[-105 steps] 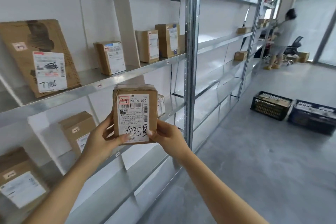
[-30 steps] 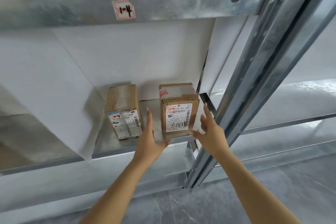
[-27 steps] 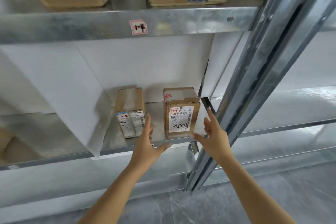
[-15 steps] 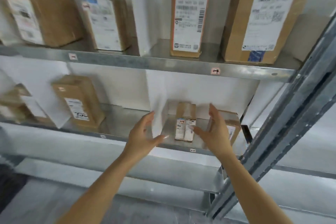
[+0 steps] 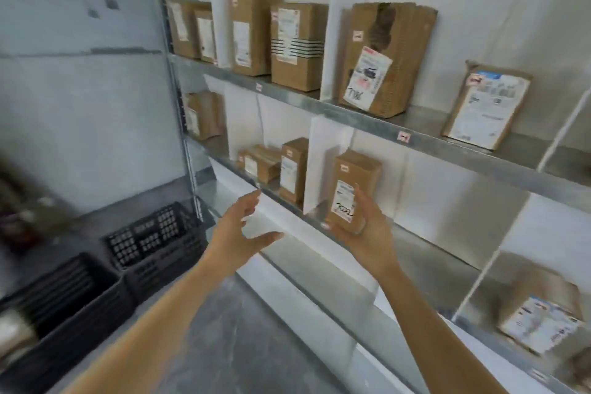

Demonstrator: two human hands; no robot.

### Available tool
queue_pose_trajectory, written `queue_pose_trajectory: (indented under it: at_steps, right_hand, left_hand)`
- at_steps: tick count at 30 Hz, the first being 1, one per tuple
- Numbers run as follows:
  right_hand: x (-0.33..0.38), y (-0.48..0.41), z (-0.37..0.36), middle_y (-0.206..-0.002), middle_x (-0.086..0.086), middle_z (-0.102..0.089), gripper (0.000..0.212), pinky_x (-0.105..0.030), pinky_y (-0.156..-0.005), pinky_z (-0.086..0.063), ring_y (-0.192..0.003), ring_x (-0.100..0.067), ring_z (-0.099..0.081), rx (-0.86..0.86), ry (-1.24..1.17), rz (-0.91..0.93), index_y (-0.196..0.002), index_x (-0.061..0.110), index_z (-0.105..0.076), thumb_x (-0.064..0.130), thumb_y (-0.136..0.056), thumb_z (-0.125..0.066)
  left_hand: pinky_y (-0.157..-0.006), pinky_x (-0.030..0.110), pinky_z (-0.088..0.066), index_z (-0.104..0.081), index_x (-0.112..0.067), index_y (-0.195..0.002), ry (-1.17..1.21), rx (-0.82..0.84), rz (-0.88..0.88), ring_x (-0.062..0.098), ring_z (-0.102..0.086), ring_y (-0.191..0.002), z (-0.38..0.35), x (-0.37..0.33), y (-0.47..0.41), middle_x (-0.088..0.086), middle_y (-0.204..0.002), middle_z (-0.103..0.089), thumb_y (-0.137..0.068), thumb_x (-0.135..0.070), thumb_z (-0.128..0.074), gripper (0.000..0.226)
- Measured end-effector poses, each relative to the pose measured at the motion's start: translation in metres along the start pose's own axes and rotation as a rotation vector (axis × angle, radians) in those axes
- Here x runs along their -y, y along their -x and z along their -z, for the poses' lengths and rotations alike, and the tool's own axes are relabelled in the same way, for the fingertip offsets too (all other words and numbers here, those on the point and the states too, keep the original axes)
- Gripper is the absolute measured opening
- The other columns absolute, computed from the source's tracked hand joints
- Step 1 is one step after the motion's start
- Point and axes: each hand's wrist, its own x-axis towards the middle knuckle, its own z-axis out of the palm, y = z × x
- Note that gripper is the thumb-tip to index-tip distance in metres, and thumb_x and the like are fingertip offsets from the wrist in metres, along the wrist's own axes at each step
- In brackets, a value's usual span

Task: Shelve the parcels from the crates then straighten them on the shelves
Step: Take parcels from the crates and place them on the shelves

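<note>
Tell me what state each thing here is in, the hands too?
Small brown cardboard parcel: upright on the middle metal shelf.
Right hand: grips that parcel's lower end.
Left hand: open, fingers spread, holding nothing.
Large worn brown cardboard parcel: tilted on the upper metal shelf.
Black plastic crates: on the floor, contents too blurred to tell.

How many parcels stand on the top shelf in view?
6. Two parcels at the far left, a tall one and a striped one between the dividers, a torn one next, a white-labelled one far right. More may hide behind.
</note>
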Motion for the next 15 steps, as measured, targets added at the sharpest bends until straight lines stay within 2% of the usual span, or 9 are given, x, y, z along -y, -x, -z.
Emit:
queue_pose_trajectory:
  at_steps: [1, 3, 6, 9, 11, 15]
  right_hand:
    - [0.011, -0.005, -0.030, -0.143, 0.011, -0.045, 0.080, -0.013, -0.105, -0.033, -0.128, -0.005, -0.042, 0.038, 0.003, 0.032, -0.143, 0.024, -0.040, 0.031, -0.074, -0.081]
    - [0.037, -0.013, -0.089, -0.147, 0.015, -0.038, 0.081, -0.015, -0.105, -0.027, -0.131, -0.002, -0.034, 0.133, 0.003, 0.074, -0.146, 0.027, -0.035, 0.039, -0.077, -0.077]
    - [0.074, -0.024, -0.171, -0.152, 0.006, -0.038, 0.084, -0.024, -0.107, -0.030, -0.138, -0.012, -0.036, 0.249, -0.039, 0.109, -0.148, 0.024, -0.035, 0.039, -0.078, -0.077]
    - [0.097, -0.033, -0.247, -0.152, 0.006, -0.037, 0.087, -0.019, -0.106, -0.028, -0.138, -0.010, -0.036, 0.381, -0.090, 0.153, -0.149, 0.019, -0.034, 0.033, -0.077, -0.080]
    - [0.106, -0.039, -0.296, -0.151, 0.008, -0.037, 0.088, -0.018, -0.106, -0.028, -0.138, -0.009, -0.036, 0.469, -0.094, 0.166, -0.148, 0.021, -0.033, 0.036, -0.075, -0.081]
    - [0.118, -0.058, -0.388, -0.153, 0.007, -0.035, 0.090, -0.031, -0.115, -0.032, -0.140, -0.010, -0.034, 0.647, -0.108, 0.196, -0.150, 0.024, -0.031, 0.039, -0.077, -0.079]
  left_hand:
    - [-0.097, 0.019, -0.036, -0.039, -0.029, -0.140, -0.014, -0.047, 0.017, 0.007, -0.047, -0.122, 0.027, 0.012, 0.003, -0.009, -0.132, -0.050, -0.071, -0.031, -0.080, 0.080]
    - [-0.098, 0.023, -0.037, -0.040, -0.029, -0.138, -0.041, -0.133, 0.054, 0.011, -0.047, -0.123, 0.080, 0.037, 0.009, -0.006, -0.133, -0.050, -0.072, -0.028, -0.081, 0.077]
    - [-0.102, 0.024, -0.036, -0.041, -0.029, -0.137, -0.073, -0.227, 0.125, 0.011, -0.046, -0.125, 0.152, 0.071, 0.018, -0.007, -0.135, -0.050, -0.072, -0.030, -0.081, 0.076]
    - [-0.104, 0.027, -0.037, -0.037, -0.029, -0.141, -0.102, -0.329, 0.210, 0.010, -0.046, -0.125, 0.211, 0.107, 0.027, -0.005, -0.136, -0.050, -0.071, -0.034, -0.081, 0.082]
    - [-0.106, 0.030, -0.039, -0.037, -0.030, -0.141, -0.121, -0.391, 0.275, 0.011, -0.047, -0.126, 0.244, 0.133, 0.032, -0.004, -0.137, -0.050, -0.070, -0.037, -0.080, 0.084]
    - [-0.106, 0.036, -0.040, -0.036, -0.033, -0.141, -0.125, -0.490, 0.418, 0.014, -0.047, -0.126, 0.299, 0.189, 0.034, -0.004, -0.138, -0.050, -0.062, -0.050, -0.079, 0.091]
